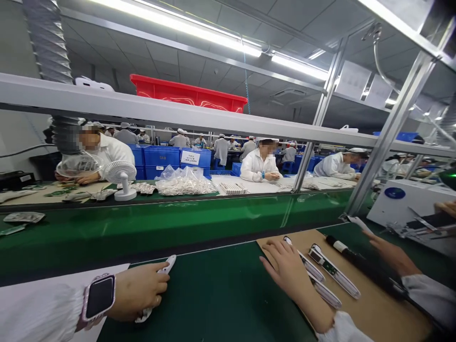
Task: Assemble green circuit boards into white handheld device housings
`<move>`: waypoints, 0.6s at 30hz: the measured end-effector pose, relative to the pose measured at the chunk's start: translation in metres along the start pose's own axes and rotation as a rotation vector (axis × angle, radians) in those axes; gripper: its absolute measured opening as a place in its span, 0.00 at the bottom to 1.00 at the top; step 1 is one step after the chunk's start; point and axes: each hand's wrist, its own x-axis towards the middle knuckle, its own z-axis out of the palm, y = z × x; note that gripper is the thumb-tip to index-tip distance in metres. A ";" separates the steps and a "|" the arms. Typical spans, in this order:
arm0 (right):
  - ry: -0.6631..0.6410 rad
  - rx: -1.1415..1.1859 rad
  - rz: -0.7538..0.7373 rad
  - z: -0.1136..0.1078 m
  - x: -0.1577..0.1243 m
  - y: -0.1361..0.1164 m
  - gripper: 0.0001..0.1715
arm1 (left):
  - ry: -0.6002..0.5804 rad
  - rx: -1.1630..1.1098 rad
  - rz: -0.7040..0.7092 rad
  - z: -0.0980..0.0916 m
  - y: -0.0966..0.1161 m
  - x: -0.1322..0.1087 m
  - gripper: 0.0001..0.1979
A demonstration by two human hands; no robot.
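Observation:
My left hand, with a watch at the wrist, is closed around a slim white plastic housing. One end of the housing sticks out past the fingertips and the other below the palm; its middle is hidden. My right hand lies with fingers stretched over the left edge of a brown board, partly covering white elongated housings. Whether it touches them I cannot tell. Just right of it lies another open housing with a green circuit board inside.
A co-worker's hand holds a white part at the right, near a black electric screwdriver. Beyond the dark green mat runs a green conveyor belt. Metal posts and a shelf with a red bin stand ahead.

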 end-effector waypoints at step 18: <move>-0.616 1.511 0.045 0.044 0.098 -0.173 0.41 | 0.952 -1.204 -0.593 -0.070 -0.015 0.049 0.23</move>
